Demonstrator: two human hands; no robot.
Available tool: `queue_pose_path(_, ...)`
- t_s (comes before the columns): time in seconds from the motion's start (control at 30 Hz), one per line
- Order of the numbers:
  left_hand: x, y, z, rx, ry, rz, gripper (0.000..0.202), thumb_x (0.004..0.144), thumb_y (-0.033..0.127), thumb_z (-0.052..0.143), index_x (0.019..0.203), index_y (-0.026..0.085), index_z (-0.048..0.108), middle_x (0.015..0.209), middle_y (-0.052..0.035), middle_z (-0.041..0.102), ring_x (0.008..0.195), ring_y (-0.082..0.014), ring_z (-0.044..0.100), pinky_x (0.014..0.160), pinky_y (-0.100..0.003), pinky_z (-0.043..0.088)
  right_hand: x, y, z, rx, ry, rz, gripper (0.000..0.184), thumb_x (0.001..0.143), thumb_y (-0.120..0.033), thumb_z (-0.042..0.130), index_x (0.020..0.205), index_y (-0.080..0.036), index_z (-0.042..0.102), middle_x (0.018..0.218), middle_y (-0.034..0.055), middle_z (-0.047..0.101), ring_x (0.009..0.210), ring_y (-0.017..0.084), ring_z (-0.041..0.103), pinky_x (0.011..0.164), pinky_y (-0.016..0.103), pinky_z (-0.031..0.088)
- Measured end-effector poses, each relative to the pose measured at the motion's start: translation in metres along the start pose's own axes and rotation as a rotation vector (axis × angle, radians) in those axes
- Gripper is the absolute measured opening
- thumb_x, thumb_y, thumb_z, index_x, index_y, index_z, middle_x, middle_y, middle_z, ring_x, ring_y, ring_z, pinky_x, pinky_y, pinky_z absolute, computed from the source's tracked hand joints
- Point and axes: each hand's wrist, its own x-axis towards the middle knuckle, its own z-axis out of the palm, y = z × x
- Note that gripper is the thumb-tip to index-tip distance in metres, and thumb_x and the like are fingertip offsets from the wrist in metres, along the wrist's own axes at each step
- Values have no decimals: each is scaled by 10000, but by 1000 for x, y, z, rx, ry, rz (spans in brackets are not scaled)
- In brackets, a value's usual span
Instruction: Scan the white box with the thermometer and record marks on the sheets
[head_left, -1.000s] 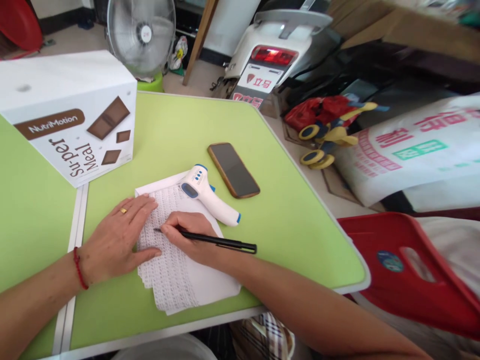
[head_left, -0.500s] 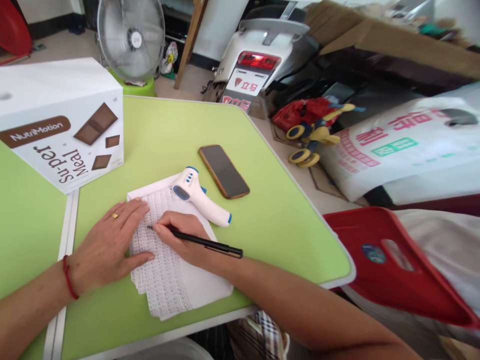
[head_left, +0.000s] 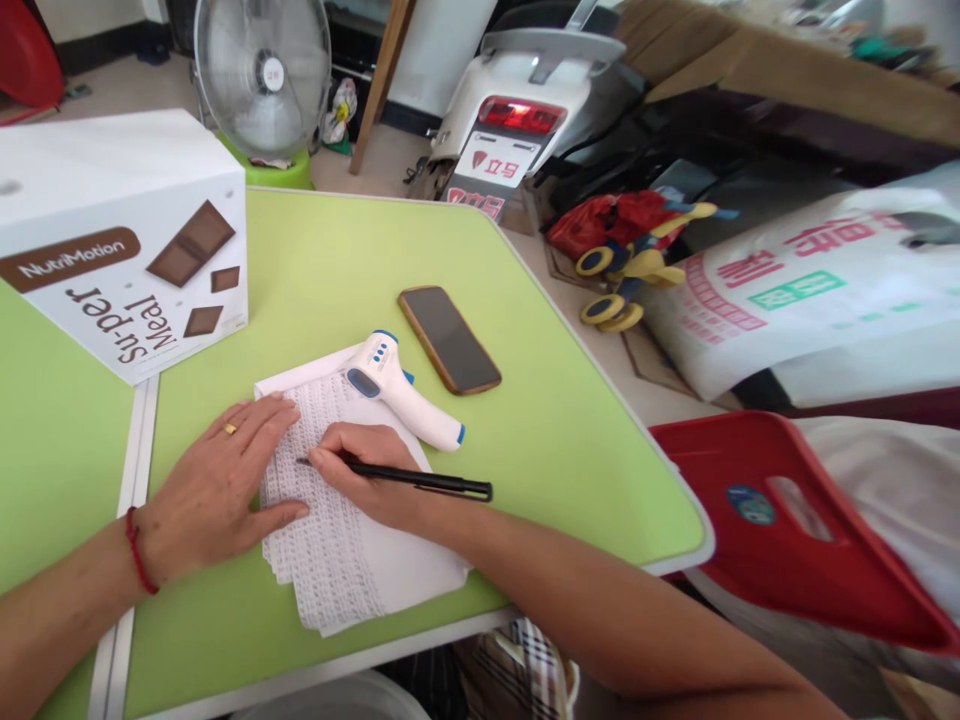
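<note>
Sheets of paper (head_left: 337, 560) lie in a loose stack near the table's front edge, their left part covered in rows of small marks. My left hand (head_left: 225, 480) rests flat on their left edge, thumb spread from the fingers. In my right hand (head_left: 371, 475) a black pen (head_left: 420, 478) is pinched, its tip on or just above the marked rows. A white and blue infrared thermometer (head_left: 405, 390) lies across the upper right of the paper, just beyond my right hand. Past it is a phone (head_left: 450, 340) in a brown case, screen dark.
On the green table (head_left: 337, 260) a white box (head_left: 82, 260) with chocolate pictures stands at the left. A fan (head_left: 266, 80), a white scooter (head_left: 502, 120) and a toy tricycle (head_left: 630, 265) are beyond. At the right is a red chair (head_left: 795, 560).
The pen has turned slightly in my right hand, its rear end now a little higher and further right. My left hand stays in place on the paper.
</note>
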Motion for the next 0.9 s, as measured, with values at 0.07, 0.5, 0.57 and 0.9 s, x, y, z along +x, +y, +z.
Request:
queue_pose_path(0.07, 0, 1, 0, 6, -1, 3, 691, 892, 452, 602, 1409, 116, 290, 1390, -219, 487, 1316, -344, 459, 1093, -545, 398, 0, 0, 0, -7, 11, 30, 244, 871, -263, 532, 636, -196, 525, 574, -38, 550, 538, 87, 473, 543, 223, 376)
queue_pose_path(0.5, 0, 0, 0, 37, 22, 23, 696, 880, 434, 630, 1382, 56, 331, 1366, -236, 490, 1298, -346, 460, 1085, -530, 409, -1, 1, 1, -10, 64, -6, 240, 882, -259, 518, 650, -197, 517, 575, -41, 543, 530, 82, 470, 527, 211, 375)
queue_pose_path(0.57, 0, 1, 0, 39, 19, 24, 693, 879, 431, 632, 1380, 55, 334, 1366, -235, 490, 1297, -346, 460, 1083, -529, 411, -1, 0, 1, -19, 66, 0, 231, 882, -265, 514, 661, -199, 524, 584, -37, 552, 537, 86, 473, 528, 214, 378)
queue_pose_path(0.9, 0, 0, 1, 27, 15, 17, 671, 908, 466, 581, 1398, 96, 311, 1383, -216, 490, 1312, -337, 456, 1094, -531, 397, -1, -1, 0, -123, 42, -45, 262, 897, -262, 467, 641, -206, 454, 576, -36, 524, 525, 88, 452, 547, 230, 371)
